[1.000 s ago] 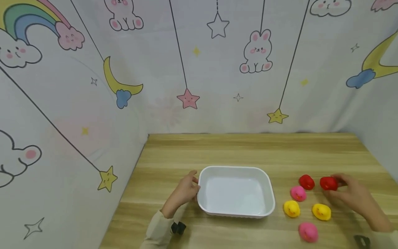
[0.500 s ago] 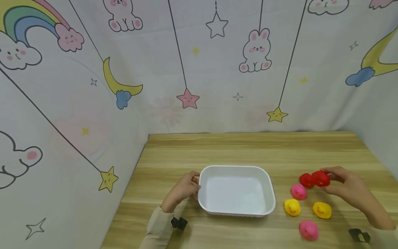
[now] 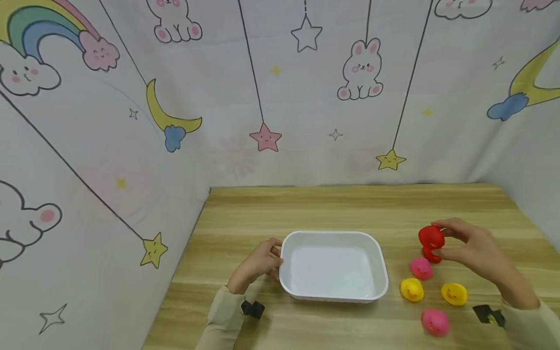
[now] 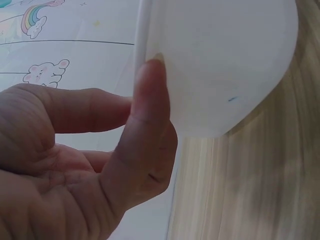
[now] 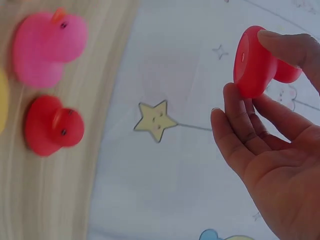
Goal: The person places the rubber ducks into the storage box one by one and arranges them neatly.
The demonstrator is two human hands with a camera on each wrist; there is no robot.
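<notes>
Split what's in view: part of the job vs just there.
Job in hand:
red duck, held by the right grip
white tub, held at its edge by the left grip
likely also the second red duck, two pink ducks, two yellow ducks

Just there:
tabletop
cartoon-print backdrop
black wrist pieces

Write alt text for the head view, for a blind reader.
A person's right hand holds a red toy duck above a wooden table while the left hand grips a white tub by its rim. To the tub's right sit another red duck, two pink ducks and two yellow ducks. Behind is a patterned white cloth.
</notes>
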